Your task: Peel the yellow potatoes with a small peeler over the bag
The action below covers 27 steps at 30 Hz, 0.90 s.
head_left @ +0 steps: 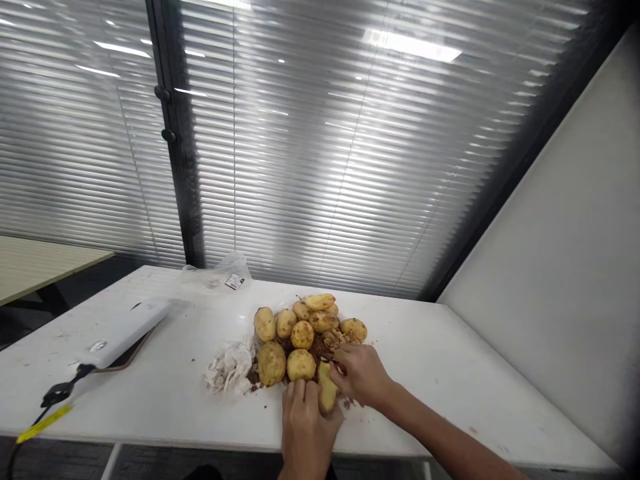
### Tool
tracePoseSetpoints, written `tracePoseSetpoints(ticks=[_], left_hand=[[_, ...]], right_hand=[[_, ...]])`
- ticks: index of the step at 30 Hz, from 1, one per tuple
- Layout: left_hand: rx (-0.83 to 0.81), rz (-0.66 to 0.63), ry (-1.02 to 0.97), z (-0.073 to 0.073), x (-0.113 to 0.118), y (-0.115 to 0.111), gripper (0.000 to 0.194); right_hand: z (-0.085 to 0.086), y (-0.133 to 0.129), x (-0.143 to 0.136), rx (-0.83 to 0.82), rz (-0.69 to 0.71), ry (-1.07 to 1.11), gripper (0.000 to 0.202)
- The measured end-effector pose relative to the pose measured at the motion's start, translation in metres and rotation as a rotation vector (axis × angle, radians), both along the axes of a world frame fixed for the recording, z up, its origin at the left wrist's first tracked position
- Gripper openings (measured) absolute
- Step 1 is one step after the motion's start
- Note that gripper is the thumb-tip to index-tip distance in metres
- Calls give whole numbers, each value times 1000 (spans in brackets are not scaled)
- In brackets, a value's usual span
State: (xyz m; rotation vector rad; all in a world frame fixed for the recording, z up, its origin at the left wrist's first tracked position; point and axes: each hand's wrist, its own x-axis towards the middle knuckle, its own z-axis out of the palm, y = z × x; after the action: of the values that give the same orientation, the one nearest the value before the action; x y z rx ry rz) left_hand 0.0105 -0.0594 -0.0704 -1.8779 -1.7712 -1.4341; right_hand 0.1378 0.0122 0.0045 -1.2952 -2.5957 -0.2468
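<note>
A pale yellow, long potato [327,389] stands tilted near the front of the pile, between my two hands. My left hand [306,420] is closed around its lower left side. Fingers bent into a pinch, my right hand [363,373] touches its upper end; whatever those fingertips hold, if anything, is too small to make out. Just beyond my left fingers sits a round potato [301,365], with a larger brown-spotted potato [272,364] to its left. Several more potatoes, among them a yellow one [320,302] on top, lie heaped behind, with brown crumbly peelings [333,341] among them.
Crumpled white tissue [230,367] lies left of the pile on the white table [420,360]. A clear plastic bag [220,272] with a label rests at the back. To the left is a white device [127,333] with a cable and yellow tag [44,423]. Blinds stand behind.
</note>
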Motion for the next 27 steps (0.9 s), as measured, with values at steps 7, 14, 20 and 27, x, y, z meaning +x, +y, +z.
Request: tracePoseSetpoints(ticks=[7, 14, 20, 27], left_hand=[[24, 20, 2, 4, 1, 1, 16], [-12, 15, 38, 1, -1, -1, 15], [-12, 25, 30, 1, -1, -1, 15], [-13, 25, 28, 1, -1, -2, 13]], right_hand=[[-6, -1, 2, 35, -41, 40, 17], [-9, -4, 2, -10, -38, 41, 16], [-9, -4, -2, 25, -144, 77, 18], [-6, -4, 0, -40, -206, 26, 17]])
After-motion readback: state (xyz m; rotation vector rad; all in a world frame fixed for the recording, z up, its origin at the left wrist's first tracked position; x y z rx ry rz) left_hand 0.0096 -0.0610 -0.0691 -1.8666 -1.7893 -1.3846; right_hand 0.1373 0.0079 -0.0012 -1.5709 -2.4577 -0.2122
